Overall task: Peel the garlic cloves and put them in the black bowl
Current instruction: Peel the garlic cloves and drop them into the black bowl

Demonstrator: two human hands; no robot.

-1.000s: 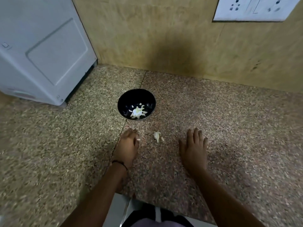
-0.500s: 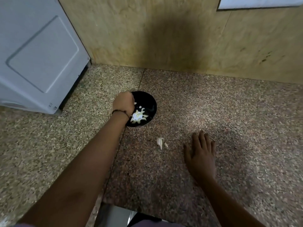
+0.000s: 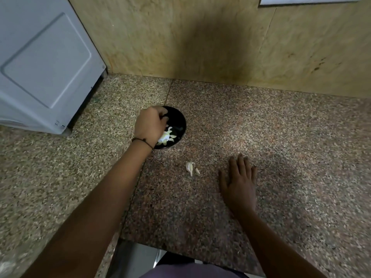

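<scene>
The black bowl (image 3: 179,121) stands on the speckled stone counter, with several peeled garlic cloves (image 3: 169,138) in it. My left hand (image 3: 150,127) hovers over the bowl's left half. Its fingers curl down into the bowl and hide whatever is between them. An unpeeled garlic piece (image 3: 190,167) with a small clove beside it lies on the counter in front of the bowl. My right hand (image 3: 240,181) rests flat on the counter to the right of that garlic, fingers straight, holding nothing.
A grey-white appliance (image 3: 46,63) stands at the back left, close to the bowl. A yellowish wall (image 3: 200,37) closes off the back, with a white switchboard (image 3: 311,0) at the top right. The counter's front edge (image 3: 180,251) runs near my body.
My left hand has gone from the counter beside the loose garlic up to the bowl and stays over it. My right hand has stayed flat on the counter.
</scene>
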